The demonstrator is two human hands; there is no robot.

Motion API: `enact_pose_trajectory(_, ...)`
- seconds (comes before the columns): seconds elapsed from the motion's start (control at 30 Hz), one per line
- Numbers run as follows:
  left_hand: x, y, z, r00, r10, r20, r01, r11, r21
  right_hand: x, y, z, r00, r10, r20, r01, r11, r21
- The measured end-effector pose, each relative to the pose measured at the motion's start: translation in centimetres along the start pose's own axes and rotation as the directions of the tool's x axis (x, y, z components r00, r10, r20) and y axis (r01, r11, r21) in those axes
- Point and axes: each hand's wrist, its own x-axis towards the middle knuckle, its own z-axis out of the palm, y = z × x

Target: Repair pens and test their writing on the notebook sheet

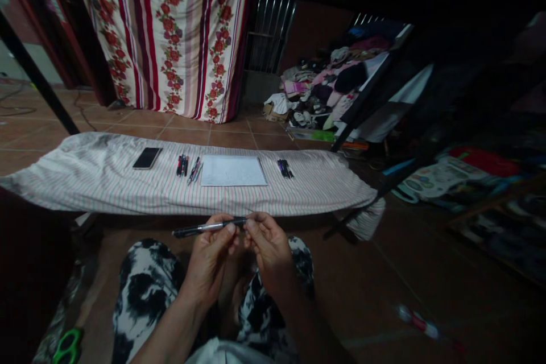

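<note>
A black pen with a silvery middle (194, 230) lies sideways between my two hands, above my knees. My left hand (212, 253) pinches its barrel between thumb and fingers. At the pen's right end, the fingertips of my right hand (267, 239) close on the dark tip. Just beyond, on a striped cloth (149, 193), rests a spiral notebook (232, 170) with its page showing; any writing is too faint to read. Left of the notebook lie two small groups of pens (182, 165), and another group of dark pens (285, 169) lies to its right.
A phone (147, 158) lies at the cloth's left. Behind hangs a flowered curtain (170, 40); a heap of clothes (328, 85) fills the back right. Dark poles (38, 77) flank the cloth-covered surface. Green-handled scissors (67, 347) are at the lower left.
</note>
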Motion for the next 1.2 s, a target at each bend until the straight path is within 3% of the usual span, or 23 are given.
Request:
enact_pose_trajectory(0.33, -0.3, -2.0, -0.2, 0.996, 0.038, -0.079, -0.031, 0.995, 0.092, -1.0, 0.0, -0.8, 0.995, 0.099, 0.021, -0.101, 0.986, 0.134)
enact_pose_trajectory(0.67, -0.5, -2.9, -0.3, 0.991, 0.077, -0.113, -0.04, 0.954, 0.296, -0.7, 0.1, -1.6, 0.993, 0.116, -0.024, -0.114, 0.992, 0.058)
enact_pose_trajectory(1.2, -1.5, -4.1, 0.8, 0.984, 0.099, -0.148, -0.079, 0.988, 0.134, -1.4, -0.3, -1.9, 0.993, 0.093, -0.07, -0.091, 0.995, 0.032)
